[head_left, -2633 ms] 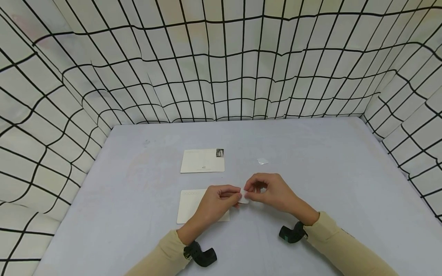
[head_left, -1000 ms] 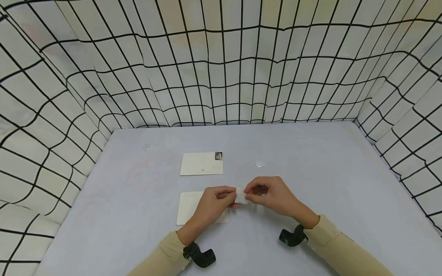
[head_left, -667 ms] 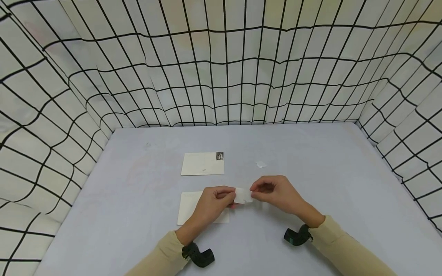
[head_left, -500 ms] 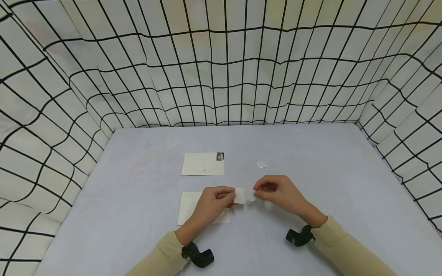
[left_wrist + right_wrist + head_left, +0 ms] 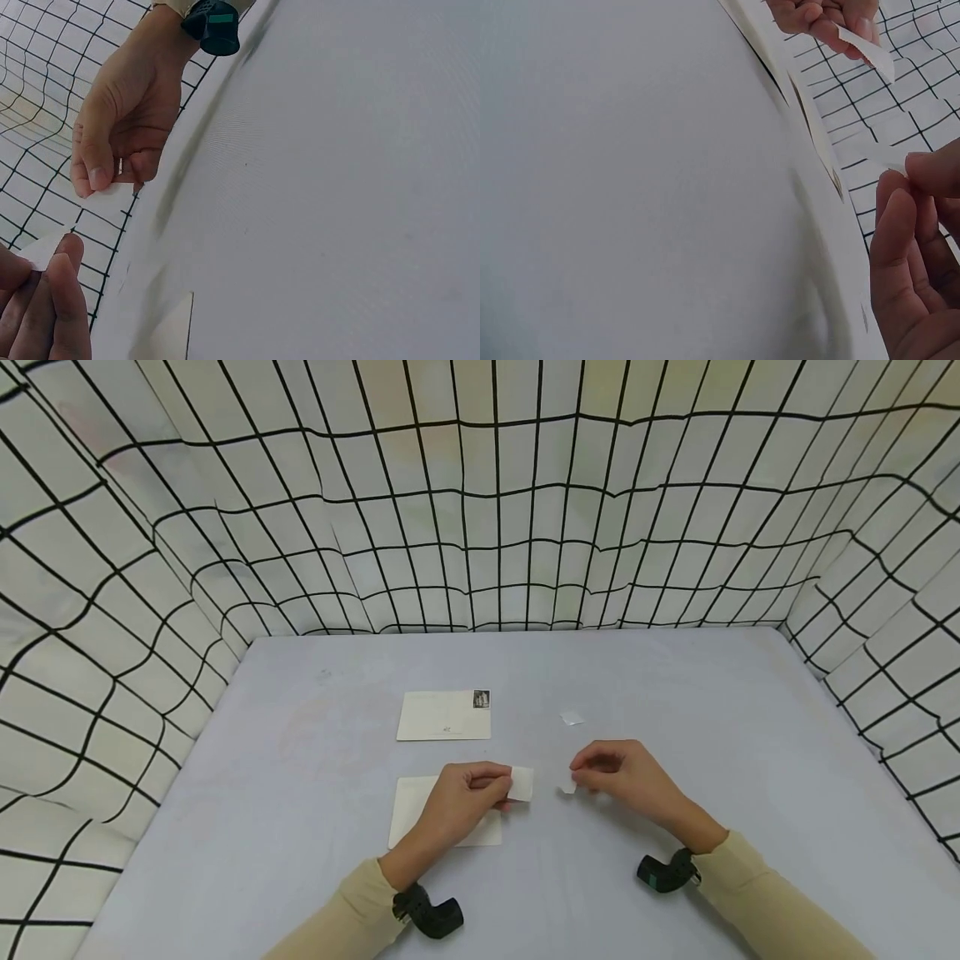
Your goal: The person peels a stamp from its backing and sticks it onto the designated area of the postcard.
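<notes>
My left hand pinches a small white square between thumb and fingers, its blank face toward the head camera. In the right wrist view this piece, a stamp by its toothed edge, sticks out from the fingertips. My right hand pinches a thin whitish scrap a short way to the right, apart from the stamp. Partly under the left hand in the head view lies a cream card. Farther back is another cream card with a dark stamp at its upper right corner.
A small crumpled translucent scrap lies on the white tabletop, beyond the right hand. White walls with black grid netting enclose the table at the back and both sides.
The right hand has drawn away to the right, pulling the thin scrap off the white stamp. The left hand has stayed nearly in place, still pinching the stamp.
</notes>
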A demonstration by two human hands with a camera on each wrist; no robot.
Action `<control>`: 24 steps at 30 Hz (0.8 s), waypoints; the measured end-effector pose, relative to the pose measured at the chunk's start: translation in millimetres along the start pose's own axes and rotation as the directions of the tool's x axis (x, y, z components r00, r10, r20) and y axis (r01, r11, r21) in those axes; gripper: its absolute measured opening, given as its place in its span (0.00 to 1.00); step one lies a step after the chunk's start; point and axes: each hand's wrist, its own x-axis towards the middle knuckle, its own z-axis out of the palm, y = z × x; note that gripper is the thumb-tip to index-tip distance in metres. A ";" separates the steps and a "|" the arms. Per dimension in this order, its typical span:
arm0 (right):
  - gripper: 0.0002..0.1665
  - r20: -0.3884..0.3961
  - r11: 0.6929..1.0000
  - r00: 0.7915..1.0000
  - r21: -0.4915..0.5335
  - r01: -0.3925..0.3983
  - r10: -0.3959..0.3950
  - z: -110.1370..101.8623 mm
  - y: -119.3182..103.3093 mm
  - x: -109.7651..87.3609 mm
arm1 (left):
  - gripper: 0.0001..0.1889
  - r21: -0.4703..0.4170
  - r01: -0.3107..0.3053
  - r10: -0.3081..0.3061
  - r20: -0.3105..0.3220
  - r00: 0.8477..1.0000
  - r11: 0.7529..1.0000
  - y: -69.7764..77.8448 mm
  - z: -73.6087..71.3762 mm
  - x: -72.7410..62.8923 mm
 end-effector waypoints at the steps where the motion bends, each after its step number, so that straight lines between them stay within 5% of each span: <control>1: 0.08 0.003 1.000 1.000 -0.001 -0.006 0.006 -1.0 0.9 0.2 | 0.14 0.001 0.001 -0.001 0.002 1.000 1.000 0.5 -0.2 0.3; 12: 0.06 0.014 0.994 0.995 -0.044 -0.097 0.097 -9.8 14.3 3.7 | 0.14 0.024 0.016 -0.016 0.009 1.000 1.000 0.1 -0.6 1.3; 24: 0.04 0.019 0.985 0.997 -0.161 -0.069 0.073 -15.7 11.6 6.9 | 0.14 0.045 0.022 -0.023 0.012 1.000 0.999 1.2 -1.7 2.0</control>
